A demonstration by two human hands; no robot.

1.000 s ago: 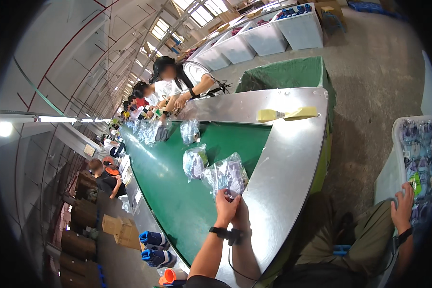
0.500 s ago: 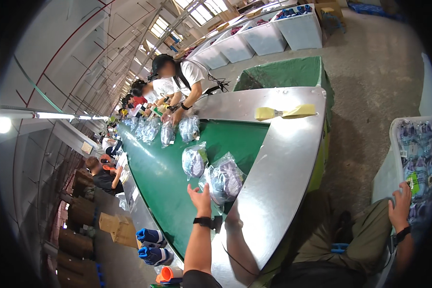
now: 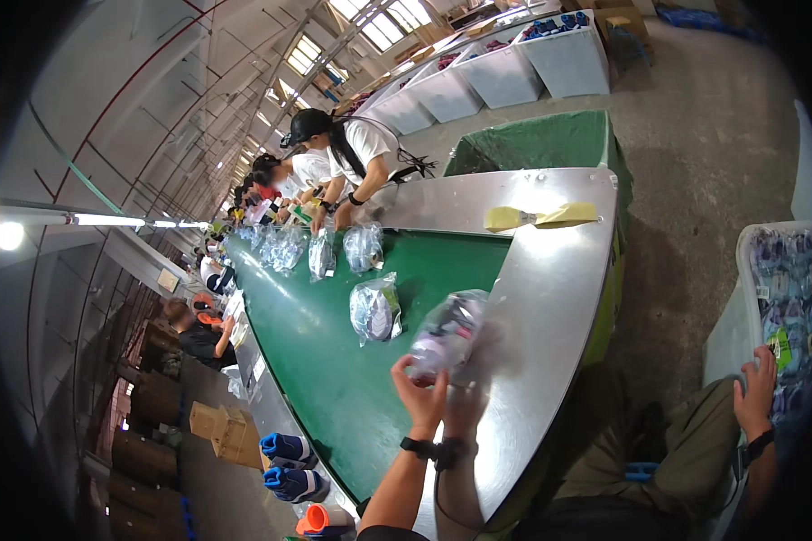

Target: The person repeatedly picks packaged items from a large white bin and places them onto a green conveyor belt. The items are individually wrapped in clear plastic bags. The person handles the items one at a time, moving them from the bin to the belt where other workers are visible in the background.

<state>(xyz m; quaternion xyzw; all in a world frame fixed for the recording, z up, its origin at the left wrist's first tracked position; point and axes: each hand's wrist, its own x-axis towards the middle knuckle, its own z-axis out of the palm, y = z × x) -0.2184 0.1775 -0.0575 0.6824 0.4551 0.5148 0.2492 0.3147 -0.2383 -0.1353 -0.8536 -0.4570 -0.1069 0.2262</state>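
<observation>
My left hand [image 3: 421,393] is closed on the lower end of a clear plastic bag of pale purple and grey shoes [image 3: 451,335]. This bag is tilted and slightly blurred, over the seam between the green conveyor belt [image 3: 316,361] and the metal end plate [image 3: 537,334]. Another bagged shoe bundle [image 3: 374,309] lies on the belt just to its left. Over at the right, my right hand [image 3: 756,394] rests with fingers stretched out at the rim of a white bin [image 3: 729,334] filled with bagged shoes [image 3: 779,293].
A yellow strip [image 3: 541,216] lies on the metal corner. Co-workers [image 3: 356,158] handle more bags [image 3: 364,247] along the belt's far side. Blue shoes [image 3: 295,482] and an orange cup [image 3: 314,518] stand at lower left. A green-lined bin [image 3: 532,144] is behind the table.
My left hand has moved right and closed on the nearer bag of shoes, which is now lifted and turned toward the metal plate. The right hand stays at the bin's rim.
</observation>
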